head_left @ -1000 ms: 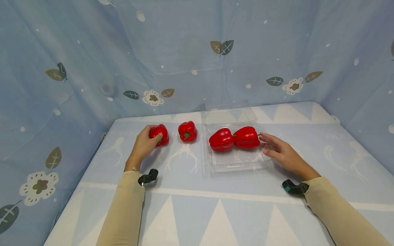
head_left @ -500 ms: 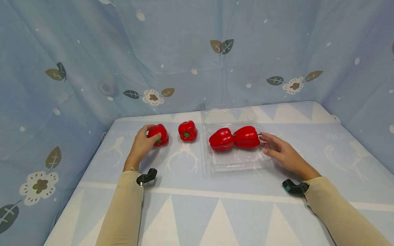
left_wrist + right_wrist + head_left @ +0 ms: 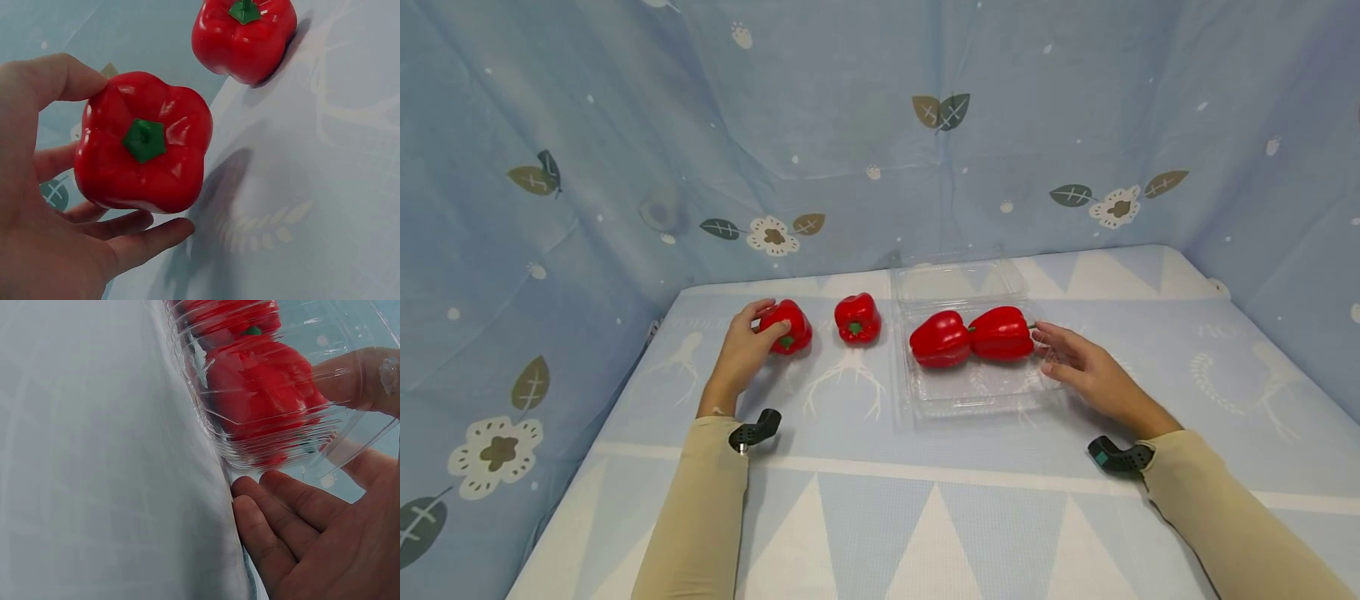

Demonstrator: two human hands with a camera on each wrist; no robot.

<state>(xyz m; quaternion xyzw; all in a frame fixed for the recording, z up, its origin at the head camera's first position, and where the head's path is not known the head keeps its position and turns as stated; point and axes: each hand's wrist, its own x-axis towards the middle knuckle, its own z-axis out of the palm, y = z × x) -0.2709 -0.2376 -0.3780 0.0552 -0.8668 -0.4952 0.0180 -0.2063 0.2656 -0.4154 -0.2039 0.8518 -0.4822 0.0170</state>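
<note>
The clear plastic tray sits in the middle of the table, its lid open toward the back wall, and it serves as the landmark here. Two red peppers already lie inside it: one pepper against the tray's left wall and a second pepper just beside it on the right, the two touching.

To the left of the tray, outside it, are two more. The loose pepper stands near the tray's left wall, untouched. Farther left, well apart from the tray, the held pepper is in the left hand. In the left wrist view the thumb curls over its top and the other fingers cup it from below, stem facing the camera; whether it is lifted off the cloth or only tipped, I cannot tell for sure.

The right hand lies at the tray's right wall with fingers relaxed and spread. The right wrist view shows the thumb over the rim and the other fingers along the outside, seemingly steadying the tray rather than gripping it.

The step in hand looks like picking up the third pepper to load the tray. The next move calls for carrying it rightward over the loose pepper and setting it in the free front part of the tray, while the right hand keeps the light tray from sliding.
</note>
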